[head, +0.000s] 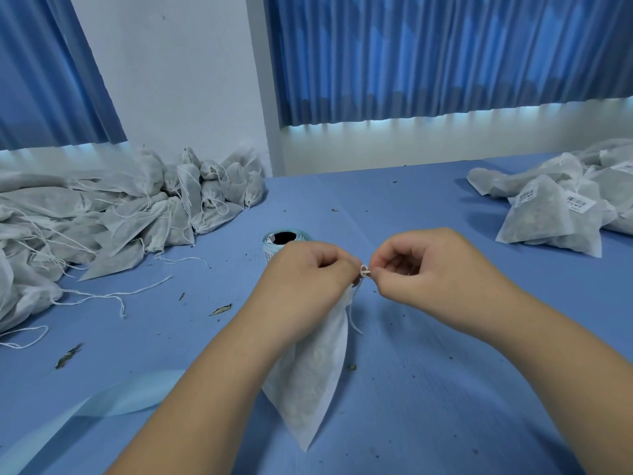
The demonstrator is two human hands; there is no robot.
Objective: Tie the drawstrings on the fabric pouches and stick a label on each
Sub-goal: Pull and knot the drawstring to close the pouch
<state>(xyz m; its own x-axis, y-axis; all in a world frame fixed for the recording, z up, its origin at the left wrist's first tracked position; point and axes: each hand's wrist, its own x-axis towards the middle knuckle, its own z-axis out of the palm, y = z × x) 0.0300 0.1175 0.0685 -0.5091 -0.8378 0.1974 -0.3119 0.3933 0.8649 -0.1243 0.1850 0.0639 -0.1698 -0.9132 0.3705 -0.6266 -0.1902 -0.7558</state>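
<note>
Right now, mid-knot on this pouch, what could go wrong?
1. The drawstring loop pinched by the right hand is tiny and could slip free before the knot tightens.
2. The pouch is held only at its neck by the left hand, so a loosened grip may let it topple.
3. The label roll sits just behind the left hand and might get knocked.

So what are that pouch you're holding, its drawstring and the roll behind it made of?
The pouch looks like thin white non-woven fabric, matte and slightly see-through: faint specks of filling show. The drawstring seems to be thin white cord, possibly cotton: it hangs limp. The roll looks like smooth pale blue paper tape, probably label backing.
</note>
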